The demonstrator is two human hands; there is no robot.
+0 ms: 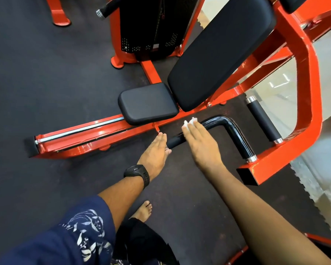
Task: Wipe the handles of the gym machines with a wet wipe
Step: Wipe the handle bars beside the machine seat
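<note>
A glossy black bent handle (235,131) juts from the orange machine frame (304,104). My right hand (201,144) lies across its straight part with fingers stretched out, pressing a white wet wipe (189,122) that peeks out past the fingertips. With straight fingers, my left hand (156,148), a black watch on its wrist, touches the handle's free end. A second black grip (262,121) with chrome ends sits further right, untouched.
The machine's black seat pad (147,104) and back pad (218,54) lie just beyond my hands. The weight stack housing (151,25) stands at the back. My bare foot (143,210) is on the dark rubber floor (46,83). Pale tiled floor (329,159) shows at right.
</note>
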